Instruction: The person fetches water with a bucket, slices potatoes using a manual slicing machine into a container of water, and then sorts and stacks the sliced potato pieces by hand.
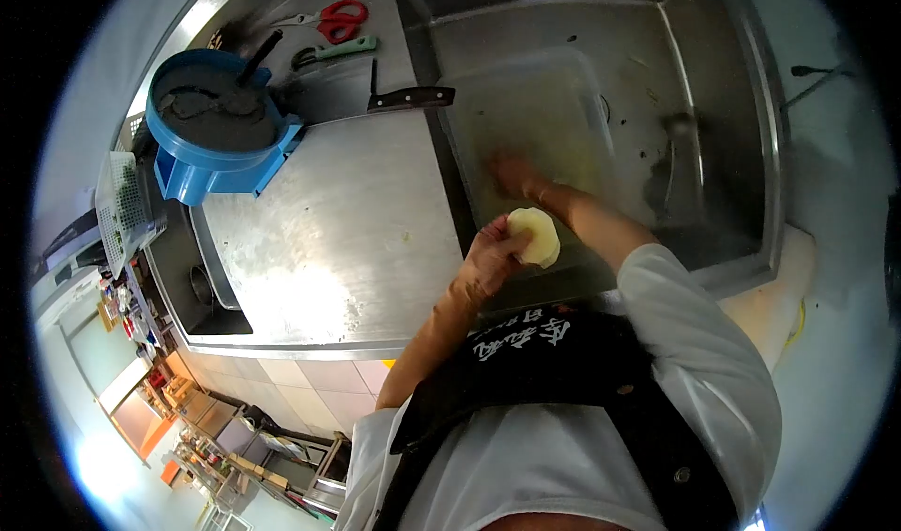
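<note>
Pale yellow round slices [535, 237], looking like potato and overlapping in a small stack, are pinched between the thumb and fingers of my left hand [493, 257]. That hand is over the near left rim of the sink [648, 38]. Farther in, my right hand [513, 173] reaches down into cloudy yellowish water in a translucent tub [589, 67] inside the sink. Water and blur hide its fingers, so I cannot make out whether it grips anything. My right forearm passes just beyond the slices.
Left of the sink, a cleaver [375, 99] lies on the steel counter [319, 221], its handle reaching the sink edge. Beyond it are red-handled scissors [340, 22] and a green-handled tool [343, 49]. A blue container [221, 160] with dark grey contents stands farther left.
</note>
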The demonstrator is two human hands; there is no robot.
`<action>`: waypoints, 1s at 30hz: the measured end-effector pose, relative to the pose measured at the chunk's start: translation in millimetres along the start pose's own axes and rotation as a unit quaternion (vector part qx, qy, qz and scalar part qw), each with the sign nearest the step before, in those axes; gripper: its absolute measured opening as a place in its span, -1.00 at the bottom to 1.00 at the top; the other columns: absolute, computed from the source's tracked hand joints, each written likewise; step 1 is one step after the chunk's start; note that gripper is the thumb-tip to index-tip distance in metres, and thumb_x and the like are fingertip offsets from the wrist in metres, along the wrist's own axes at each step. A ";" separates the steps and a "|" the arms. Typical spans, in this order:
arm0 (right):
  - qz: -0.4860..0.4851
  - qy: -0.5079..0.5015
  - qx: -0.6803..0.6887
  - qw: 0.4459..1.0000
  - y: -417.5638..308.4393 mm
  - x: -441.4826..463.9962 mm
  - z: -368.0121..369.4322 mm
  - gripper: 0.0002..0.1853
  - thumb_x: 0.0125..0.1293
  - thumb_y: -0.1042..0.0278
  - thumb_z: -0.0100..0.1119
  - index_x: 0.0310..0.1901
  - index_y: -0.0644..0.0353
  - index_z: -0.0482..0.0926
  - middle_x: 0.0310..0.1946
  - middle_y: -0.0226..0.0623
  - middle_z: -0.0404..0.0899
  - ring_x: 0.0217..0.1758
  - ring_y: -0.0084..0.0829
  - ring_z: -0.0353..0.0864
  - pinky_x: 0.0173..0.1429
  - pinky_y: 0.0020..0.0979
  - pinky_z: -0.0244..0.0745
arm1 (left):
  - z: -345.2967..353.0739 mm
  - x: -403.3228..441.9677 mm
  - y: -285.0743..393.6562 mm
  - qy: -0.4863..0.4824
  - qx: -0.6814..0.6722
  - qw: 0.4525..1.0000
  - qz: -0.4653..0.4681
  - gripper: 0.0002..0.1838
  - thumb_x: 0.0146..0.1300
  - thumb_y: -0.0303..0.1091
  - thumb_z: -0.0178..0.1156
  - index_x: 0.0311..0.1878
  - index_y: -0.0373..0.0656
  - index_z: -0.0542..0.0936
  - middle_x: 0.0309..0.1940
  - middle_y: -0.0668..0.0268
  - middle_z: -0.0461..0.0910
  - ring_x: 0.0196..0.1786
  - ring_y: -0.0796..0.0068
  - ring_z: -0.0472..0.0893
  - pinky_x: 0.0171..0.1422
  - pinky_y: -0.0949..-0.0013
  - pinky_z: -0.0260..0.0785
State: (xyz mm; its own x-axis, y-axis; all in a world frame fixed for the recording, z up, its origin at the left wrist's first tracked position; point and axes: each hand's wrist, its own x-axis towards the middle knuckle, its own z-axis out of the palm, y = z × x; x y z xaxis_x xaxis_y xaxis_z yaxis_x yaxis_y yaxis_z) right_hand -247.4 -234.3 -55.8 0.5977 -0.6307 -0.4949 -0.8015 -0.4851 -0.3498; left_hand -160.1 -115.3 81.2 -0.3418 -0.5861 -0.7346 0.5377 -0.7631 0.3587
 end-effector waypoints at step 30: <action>-0.089 0.090 0.595 0.793 -51.1 -179.6 -61.2 -0.28 0.17 0.57 0.12 0.37 0.06 0.09 0.32 -0.14 0.14 0.36 -0.37 0.17 0.36 -0.35 0.14 | 2.2 -31.1 -26.2 0.066 -0.052 0.989 0.124 -0.67 0.30 -0.40 0.03 0.11 -0.23 0.34 -0.02 0.19 0.45 -0.01 0.28 0.52 0.08 0.18 0.44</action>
State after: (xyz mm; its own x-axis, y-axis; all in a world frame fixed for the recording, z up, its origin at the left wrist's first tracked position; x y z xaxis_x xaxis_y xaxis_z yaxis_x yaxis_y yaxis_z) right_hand -312.6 -133.3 99.6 0.6101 -0.7450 -0.2699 -0.0908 0.2727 -0.9578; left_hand -165.3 -77.6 96.0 -0.0890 -0.7053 -0.7033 0.6707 -0.5644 0.4812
